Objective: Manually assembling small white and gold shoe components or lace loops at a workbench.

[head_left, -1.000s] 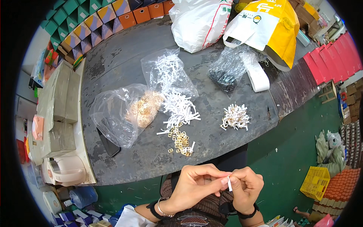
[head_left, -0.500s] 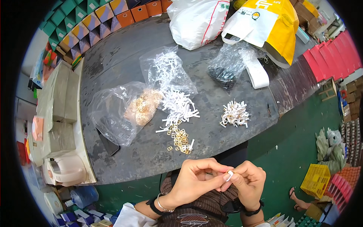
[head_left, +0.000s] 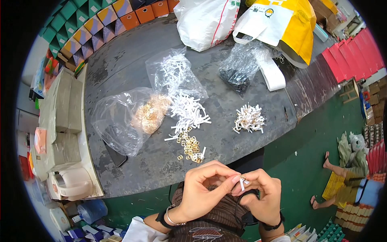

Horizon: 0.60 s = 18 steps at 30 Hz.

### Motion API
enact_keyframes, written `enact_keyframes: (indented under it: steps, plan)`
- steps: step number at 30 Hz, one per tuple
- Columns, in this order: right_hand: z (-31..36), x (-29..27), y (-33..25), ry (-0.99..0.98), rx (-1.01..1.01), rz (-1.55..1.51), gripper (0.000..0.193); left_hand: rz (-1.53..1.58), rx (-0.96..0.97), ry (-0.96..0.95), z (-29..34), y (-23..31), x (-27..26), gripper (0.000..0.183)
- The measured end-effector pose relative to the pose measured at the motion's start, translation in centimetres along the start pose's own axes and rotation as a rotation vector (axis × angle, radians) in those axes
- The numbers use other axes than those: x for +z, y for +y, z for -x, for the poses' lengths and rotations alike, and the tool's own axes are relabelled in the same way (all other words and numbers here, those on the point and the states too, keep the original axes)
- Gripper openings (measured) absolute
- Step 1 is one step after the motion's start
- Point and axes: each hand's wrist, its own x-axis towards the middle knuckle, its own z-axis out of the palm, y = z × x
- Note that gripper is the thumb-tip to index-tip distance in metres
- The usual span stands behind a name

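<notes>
Over the near table edge, my left hand (head_left: pixel 207 187) pinches a small gold-coloured buckle (head_left: pixel 243 177) between thumb and fingers. A white strip (head_left: pixel 242 184) runs through it, with two short ends hanging down. My right hand (head_left: pixel 264 195) is close against it; its fingers are curled beside the buckle and its thumb stands apart from them. Beyond my hands lies a loose group of gold-coloured buckles (head_left: pixel 189 147). White strips (head_left: pixel 189 113) spill from a clear bag (head_left: pixel 155 68) behind them. To the right sits a small heap of buckles with strips attached (head_left: pixel 248 119).
On the dark table (head_left: pixel 161 171) are a clear bag of buckles (head_left: pixel 150 115), a dark flat object (head_left: pixel 116 155), a bag of black pieces (head_left: pixel 238 76), a white roll (head_left: pixel 272 76) and a white bag (head_left: pixel 205 24). A person's legs (head_left: pixel 336 169) show at right.
My right thumb has come away from the buckle, and the strip's two ends now hang in sight. At right, the other person has come further into view.
</notes>
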Motion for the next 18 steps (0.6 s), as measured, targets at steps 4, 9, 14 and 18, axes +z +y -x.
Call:
enact_keyframes:
  steps: [4,9,14,18]
  plan:
    - [-0.2,0.3,-0.7,0.042,-0.036,0.265,0.022,-0.048,0.052,0.010,0.1,-0.3,0.1,0.008]
    - [-0.4,0.0,-0.8,0.052,-0.011,0.196,0.011,-0.143,0.080,0.021,0.4,-0.2,-0.2,0.007]
    - [-0.5,-0.4,-1.0,0.037,0.002,0.127,0.010,-0.288,0.137,0.006,0.5,0.1,-0.2,0.008]
    - [-0.7,-0.5,-1.3,0.037,0.020,0.061,0.011,-0.314,0.151,0.017,0.6,0.4,0.2,0.006]
